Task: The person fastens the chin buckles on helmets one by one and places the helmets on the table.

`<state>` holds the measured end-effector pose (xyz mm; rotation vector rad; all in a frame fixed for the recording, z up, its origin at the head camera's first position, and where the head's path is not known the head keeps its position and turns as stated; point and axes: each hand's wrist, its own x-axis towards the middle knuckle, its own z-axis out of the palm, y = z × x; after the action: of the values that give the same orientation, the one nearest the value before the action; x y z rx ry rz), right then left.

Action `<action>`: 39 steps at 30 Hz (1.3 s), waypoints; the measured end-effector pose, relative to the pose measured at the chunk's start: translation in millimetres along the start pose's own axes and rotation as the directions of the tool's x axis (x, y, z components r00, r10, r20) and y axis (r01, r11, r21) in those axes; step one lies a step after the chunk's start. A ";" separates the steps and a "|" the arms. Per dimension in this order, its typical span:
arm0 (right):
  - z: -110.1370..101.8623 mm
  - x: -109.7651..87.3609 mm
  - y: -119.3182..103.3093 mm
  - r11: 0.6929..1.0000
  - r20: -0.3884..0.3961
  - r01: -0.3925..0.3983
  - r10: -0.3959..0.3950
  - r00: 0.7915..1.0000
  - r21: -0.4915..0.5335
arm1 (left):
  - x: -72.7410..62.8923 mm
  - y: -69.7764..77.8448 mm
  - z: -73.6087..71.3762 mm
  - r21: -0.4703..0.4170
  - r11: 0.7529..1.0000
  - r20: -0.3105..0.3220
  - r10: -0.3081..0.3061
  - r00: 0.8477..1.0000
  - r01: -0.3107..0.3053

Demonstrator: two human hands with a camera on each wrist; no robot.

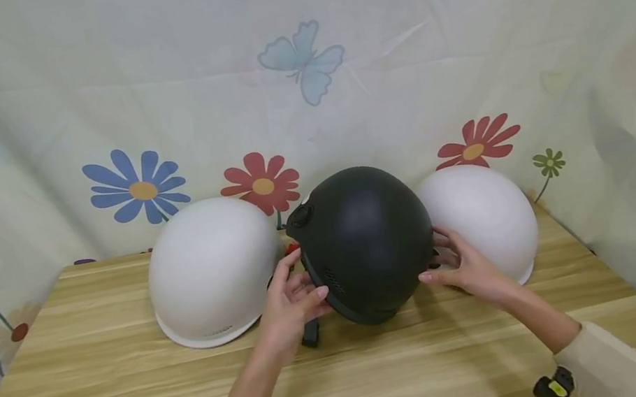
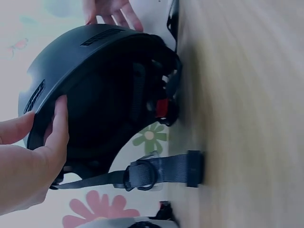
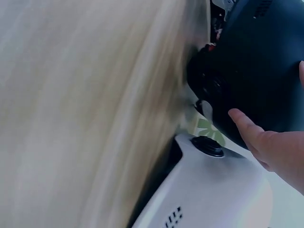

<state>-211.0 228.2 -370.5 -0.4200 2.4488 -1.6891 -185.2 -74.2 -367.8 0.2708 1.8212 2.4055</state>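
Observation:
A black helmet is held tilted between both hands at the middle of the table, its dark hollow inside facing the left wrist camera. My left hand grips its rim, thumb on the outer shell and fingers tucked inside, as the left wrist view shows. On the opposite side my right hand holds the shell with thumb and fingers spread apart. From the helmet a black chin strap hangs down, its end at the tabletop. A red buckle part shows near the far lower edge.
White helmets stand on either side, one at left and one at right, the latter close behind my right hand. The wooden table ends at a flower-printed curtain. Small black devices are worn at both wrists.

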 end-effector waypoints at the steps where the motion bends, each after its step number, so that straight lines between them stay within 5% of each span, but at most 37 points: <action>1: -0.4 0.0 -1.9 1.000 -0.007 0.001 -0.001 1.000 -0.018 | 0.3 2.0 0.2 0.008 1.000 0.003 0.000 1.000 0.000; 17: 2.0 -1.5 -13.5 0.998 -0.006 0.031 -0.032 0.999 -0.063 | 6.4 27.6 13.0 0.161 0.986 0.051 0.041 0.998 -0.049; 39: -5.0 -0.5 -32.5 0.985 -0.031 0.059 -0.065 0.997 -0.164 | 9.2 35.2 27.2 0.178 0.981 0.053 0.063 0.997 -0.071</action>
<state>-206.9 222.0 -338.4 -0.4941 2.6376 -1.5370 -187.8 -56.4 -326.2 0.4080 2.0417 2.2573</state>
